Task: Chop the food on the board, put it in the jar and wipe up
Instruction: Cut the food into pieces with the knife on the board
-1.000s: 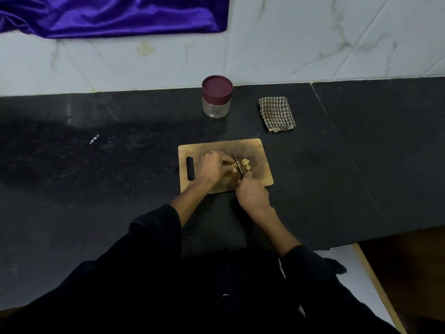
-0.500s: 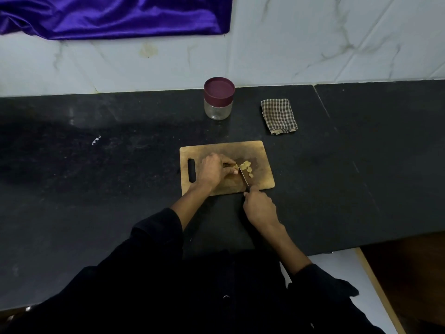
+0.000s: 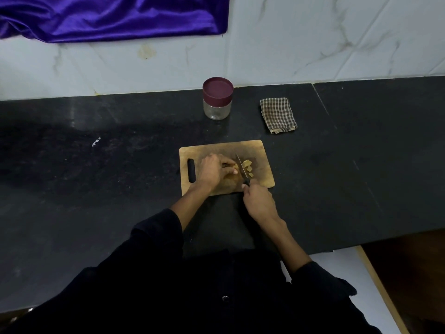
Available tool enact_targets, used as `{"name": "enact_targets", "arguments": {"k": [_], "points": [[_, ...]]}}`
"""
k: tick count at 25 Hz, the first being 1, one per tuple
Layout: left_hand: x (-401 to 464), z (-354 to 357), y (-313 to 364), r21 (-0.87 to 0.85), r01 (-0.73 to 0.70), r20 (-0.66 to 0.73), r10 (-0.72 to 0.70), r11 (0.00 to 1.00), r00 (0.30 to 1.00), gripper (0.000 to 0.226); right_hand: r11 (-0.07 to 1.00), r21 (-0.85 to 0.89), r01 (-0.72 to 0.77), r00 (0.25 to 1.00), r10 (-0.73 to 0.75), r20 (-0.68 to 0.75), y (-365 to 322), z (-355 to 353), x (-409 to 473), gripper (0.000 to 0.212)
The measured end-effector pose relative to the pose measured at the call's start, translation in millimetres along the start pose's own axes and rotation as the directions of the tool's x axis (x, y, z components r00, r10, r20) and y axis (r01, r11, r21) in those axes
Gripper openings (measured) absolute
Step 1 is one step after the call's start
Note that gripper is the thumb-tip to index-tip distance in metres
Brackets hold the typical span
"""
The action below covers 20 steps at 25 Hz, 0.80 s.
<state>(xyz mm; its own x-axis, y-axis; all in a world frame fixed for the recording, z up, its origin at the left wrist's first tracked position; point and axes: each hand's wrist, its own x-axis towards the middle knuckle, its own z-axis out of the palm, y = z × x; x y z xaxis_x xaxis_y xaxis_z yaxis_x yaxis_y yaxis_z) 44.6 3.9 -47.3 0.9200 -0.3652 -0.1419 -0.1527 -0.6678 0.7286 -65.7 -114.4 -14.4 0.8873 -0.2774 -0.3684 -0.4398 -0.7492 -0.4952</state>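
One wooden board (image 3: 260, 150) lies mid-worktop (image 3: 96, 189); on it my left hand (image 3: 213, 171) curls closed over the uncut food (image 3: 234, 168), and my right hand (image 3: 258, 201) grips one knife (image 3: 241, 166), its blade beside about four cut pieces (image 3: 248, 166). One lidded jar (image 3: 218, 98) and one checked cloth (image 3: 278, 114) sit near the back edge, below the marble wall (image 3: 313, 39). The knife handle is mostly hidden.
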Motion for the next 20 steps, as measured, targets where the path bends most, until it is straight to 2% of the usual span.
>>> {"name": "enact_targets", "arguments": {"k": [15, 20], "points": [[-1.1, -1.3, 0.3, -0.032, -0.004, 0.013, 0.004, 0.999, 1.000, 0.028, 0.999, -0.037, 0.015, 1.000, -0.015, -0.013, -5.9, 2.7, 4.6, 0.022], [-1.4, -1.1, 0.0, 0.014, -0.018, 0.023, 0.018, 1.000, 1.000, 0.029, 0.998, -0.064, 0.009, 1.000, -0.010, -0.007, -7.1, 2.4, 5.7, 0.021]]}}
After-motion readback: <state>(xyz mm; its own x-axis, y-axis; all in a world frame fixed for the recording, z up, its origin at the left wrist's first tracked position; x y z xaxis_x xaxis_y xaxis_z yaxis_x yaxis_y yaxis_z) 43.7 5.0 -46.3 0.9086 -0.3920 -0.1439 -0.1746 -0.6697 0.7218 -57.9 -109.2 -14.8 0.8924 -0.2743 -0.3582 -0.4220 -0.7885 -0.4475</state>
